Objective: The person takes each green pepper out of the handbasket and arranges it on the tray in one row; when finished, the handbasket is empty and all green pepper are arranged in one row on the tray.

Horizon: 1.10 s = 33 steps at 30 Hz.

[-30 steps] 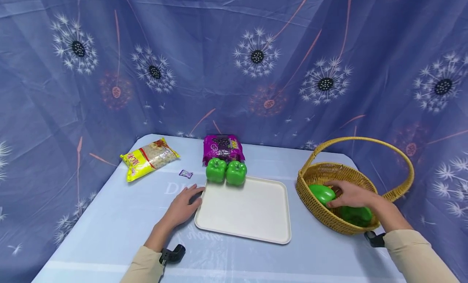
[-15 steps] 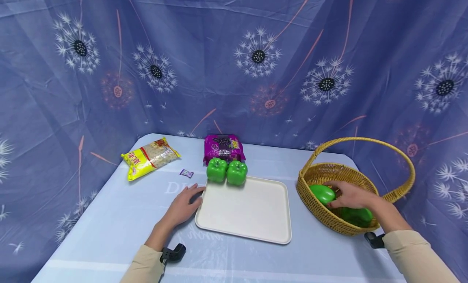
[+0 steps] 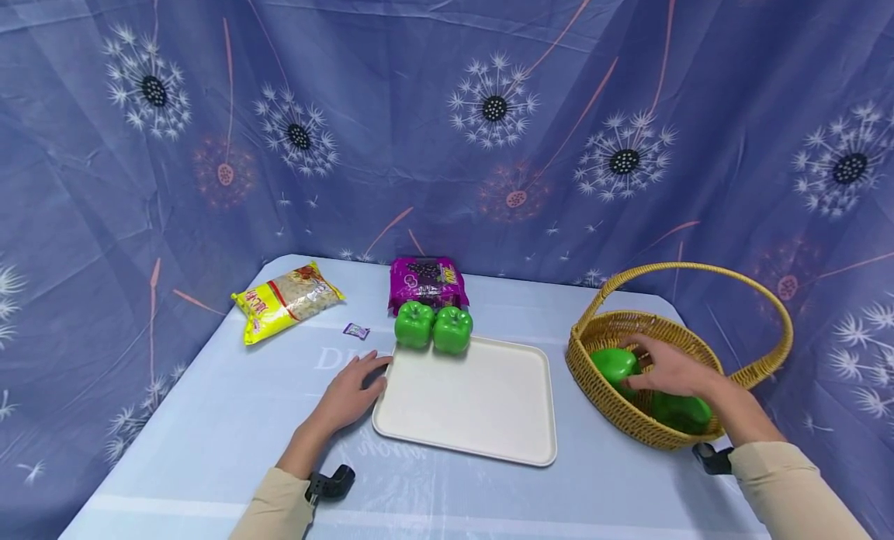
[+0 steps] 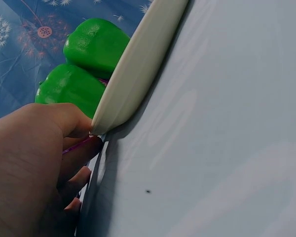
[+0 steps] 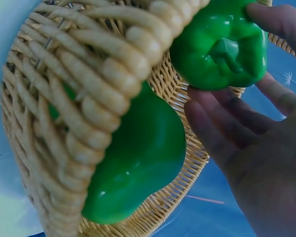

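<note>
My right hand (image 3: 667, 369) reaches into the wicker basket (image 3: 580, 373). Its thumb and fingers are curled around a green bell pepper (image 5: 219, 54), whose stem faces the right wrist camera. A second green bell pepper (image 5: 143, 158) lies in the basket under that wrist. My left hand (image 3: 352, 392) rests at the left edge of the cream tray (image 3: 468, 404), its fingertips touching the rim. Two more green bell peppers (image 3: 414, 325) stand side by side at the tray's back left corner.
A purple packet (image 3: 426, 280) lies behind the peppers by the tray. Farther left are a yellow snack bag (image 3: 286, 303) and a small purple wrapped sweet (image 3: 356, 330). The basket's tall handle (image 3: 698, 267) arches above its opening. A blue dandelion-print curtain hangs behind.
The pepper in my right hand has turned and shifted slightly inside the basket, and the fingers have moved a little on it. My left hand and the tray stay where they were.
</note>
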Each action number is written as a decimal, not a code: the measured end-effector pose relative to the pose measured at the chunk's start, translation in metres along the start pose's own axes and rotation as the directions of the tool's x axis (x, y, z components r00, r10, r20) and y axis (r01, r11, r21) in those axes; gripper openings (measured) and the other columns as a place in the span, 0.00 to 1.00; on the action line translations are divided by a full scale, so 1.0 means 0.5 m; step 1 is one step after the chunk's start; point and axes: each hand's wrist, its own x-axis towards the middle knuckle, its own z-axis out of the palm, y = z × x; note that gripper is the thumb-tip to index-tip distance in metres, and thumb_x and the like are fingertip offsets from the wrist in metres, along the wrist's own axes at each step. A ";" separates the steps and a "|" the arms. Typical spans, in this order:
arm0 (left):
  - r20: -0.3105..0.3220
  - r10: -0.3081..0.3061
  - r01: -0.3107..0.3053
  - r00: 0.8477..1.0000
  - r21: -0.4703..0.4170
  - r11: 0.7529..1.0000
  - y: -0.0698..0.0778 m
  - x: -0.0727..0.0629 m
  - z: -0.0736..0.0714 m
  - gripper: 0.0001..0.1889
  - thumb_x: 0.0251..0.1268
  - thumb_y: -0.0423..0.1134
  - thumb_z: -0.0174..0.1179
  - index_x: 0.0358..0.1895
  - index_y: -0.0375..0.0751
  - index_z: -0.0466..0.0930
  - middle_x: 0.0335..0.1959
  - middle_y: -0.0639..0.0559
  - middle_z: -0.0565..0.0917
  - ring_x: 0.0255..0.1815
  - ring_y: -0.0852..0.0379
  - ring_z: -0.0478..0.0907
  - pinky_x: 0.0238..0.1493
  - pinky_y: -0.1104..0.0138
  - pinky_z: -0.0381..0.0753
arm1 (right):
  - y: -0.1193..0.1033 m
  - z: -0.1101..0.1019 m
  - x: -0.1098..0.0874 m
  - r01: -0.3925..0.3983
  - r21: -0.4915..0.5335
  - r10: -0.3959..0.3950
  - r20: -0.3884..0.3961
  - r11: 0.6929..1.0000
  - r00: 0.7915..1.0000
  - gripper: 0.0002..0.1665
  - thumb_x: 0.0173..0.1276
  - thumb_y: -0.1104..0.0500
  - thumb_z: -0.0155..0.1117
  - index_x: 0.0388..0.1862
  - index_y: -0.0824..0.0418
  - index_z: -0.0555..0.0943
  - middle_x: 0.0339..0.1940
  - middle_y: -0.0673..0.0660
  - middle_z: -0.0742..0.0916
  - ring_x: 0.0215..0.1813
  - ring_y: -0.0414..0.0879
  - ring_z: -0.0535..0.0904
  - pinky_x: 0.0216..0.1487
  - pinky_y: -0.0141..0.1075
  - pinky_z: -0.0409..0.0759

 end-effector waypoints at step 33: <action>-0.004 0.022 -0.022 1.000 0.008 1.000 -0.002 0.000 -0.001 0.21 0.71 0.45 0.53 0.65 0.49 0.74 0.69 0.40 0.67 0.71 0.35 0.55 0.70 0.44 0.54 | -0.012 0.007 0.016 0.071 -0.140 -0.086 -0.100 0.988 0.991 0.42 0.57 0.45 0.74 0.67 0.61 0.71 0.62 0.64 0.76 0.59 0.63 0.72 0.50 0.59 0.76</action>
